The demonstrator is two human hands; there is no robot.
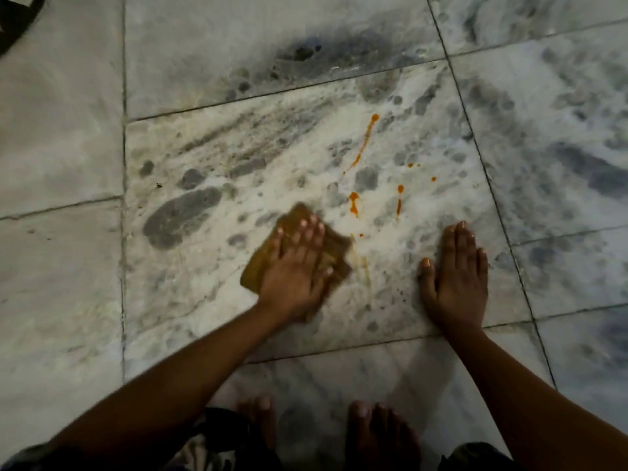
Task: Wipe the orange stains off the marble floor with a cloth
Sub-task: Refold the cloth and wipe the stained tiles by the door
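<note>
A brown folded cloth point(263, 261) lies on the marble floor point(210, 171) near the centre. My left hand point(295, 270) presses flat on it with straight fingers. Orange stains point(354, 202) dot the tile just right of and beyond the cloth: a long streak point(365, 141) runs toward the far side, and smaller drops point(400, 195) sit further right. A faint orange smear point(363, 266) marks the floor beside the cloth's right edge. My right hand point(455, 280) rests flat on the floor to the right, fingers straight, holding nothing.
My bare feet point(377, 433) stand at the near edge, below the hands. Grout lines point(124, 232) run between the grey-veined tiles. A dark curved object point(13, 22) shows in the far left corner.
</note>
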